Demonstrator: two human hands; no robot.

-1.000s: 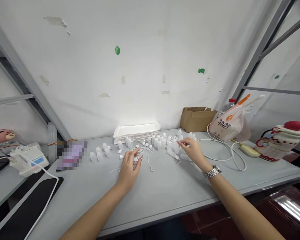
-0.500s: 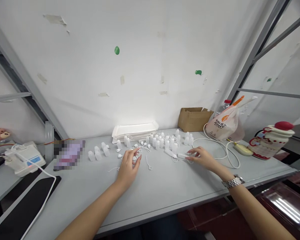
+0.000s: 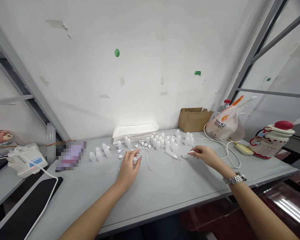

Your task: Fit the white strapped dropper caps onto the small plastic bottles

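Note:
My right hand (image 3: 202,155) is closed, its fingertips pinching the end of a small translucent squeeze bottle (image 3: 185,155) that lies tilted low over the table. Beside it another small bottle (image 3: 169,153) rests on its side with a looped strap at its cap. My left hand (image 3: 129,166) hovers at the loose white caps (image 3: 145,145), thumb and fingers apart; its palm side is partly hidden. A white strap with a ring end (image 3: 150,164) lies to the right of that hand. Several upright bottles (image 3: 158,144) stand in a cluster between and behind both hands.
Stacked white trays (image 3: 136,130) and a cardboard box (image 3: 195,120) stand against the wall. Right of them are a plastic bag (image 3: 222,126), a white cable (image 3: 227,155) and a red-lidded flask (image 3: 271,141). More bottles (image 3: 98,154) stand left, near a purple packet (image 3: 72,155).
My right hand has shifted slightly, and the bottle in its fingers now sits a little farther right, away from the bottle lying beside it. My left hand has stayed nearly still.

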